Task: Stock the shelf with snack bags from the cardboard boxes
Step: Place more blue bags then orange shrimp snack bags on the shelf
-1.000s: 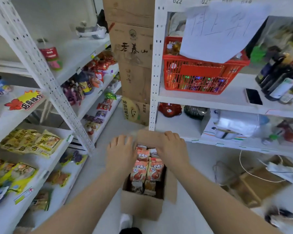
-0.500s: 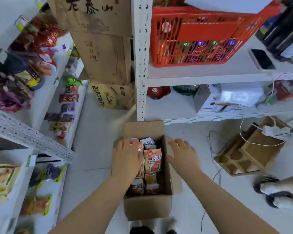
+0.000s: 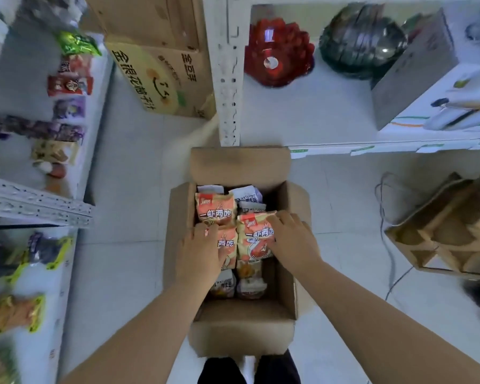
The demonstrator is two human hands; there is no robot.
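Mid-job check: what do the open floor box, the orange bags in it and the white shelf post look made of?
Open brown box: matte cardboard, shown by raw tan faces and folded flaps. Orange snack bags: probably thin printed plastic film, glossy and crinkled. White perforated shelf post: likely painted metal, given punched slots and scuffed coating.

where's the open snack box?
Head view, lower centre: the open cardboard box sits on the floor, just in front of the white shelf post.
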